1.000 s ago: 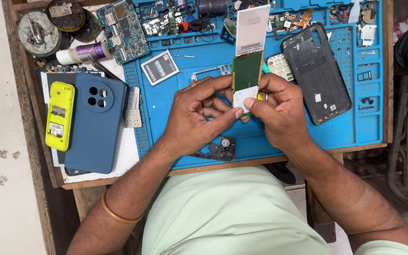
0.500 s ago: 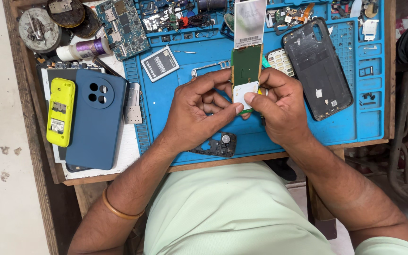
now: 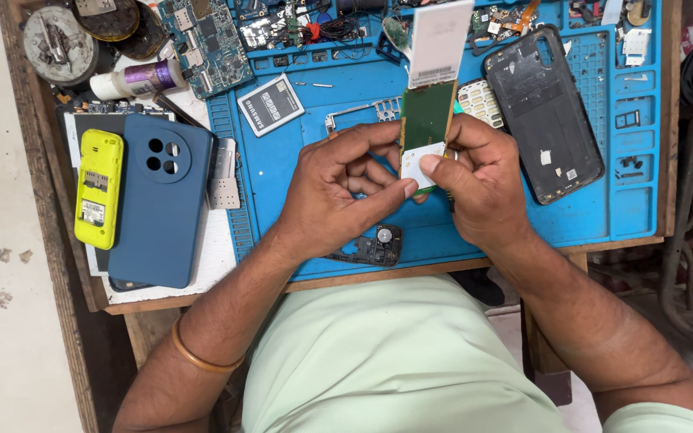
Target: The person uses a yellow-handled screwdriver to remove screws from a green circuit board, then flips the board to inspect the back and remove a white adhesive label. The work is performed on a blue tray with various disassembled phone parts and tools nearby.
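Both my hands hold a small green circuit board (image 3: 428, 116) with a white display panel (image 3: 440, 42) hinged up at its far end. My left hand (image 3: 338, 188) grips its near end from the left, thumb on a white square pad (image 3: 420, 163) on the board. From the right, my right hand (image 3: 483, 180) pinches the same end, its thumb also on the white pad. The board is held above a blue work mat (image 3: 298, 152).
On the mat lie a dark phone back housing (image 3: 551, 112), a white keypad (image 3: 483, 100), a flat battery (image 3: 270, 104) and a small black part (image 3: 370, 247). At left sit a blue phone case (image 3: 162, 200), a yellow phone shell (image 3: 98, 188), circuit boards and a glue bottle (image 3: 138, 80).
The board and both hands have stayed near the same spot. My right thumb has slid onto the white pad at the board's near end.
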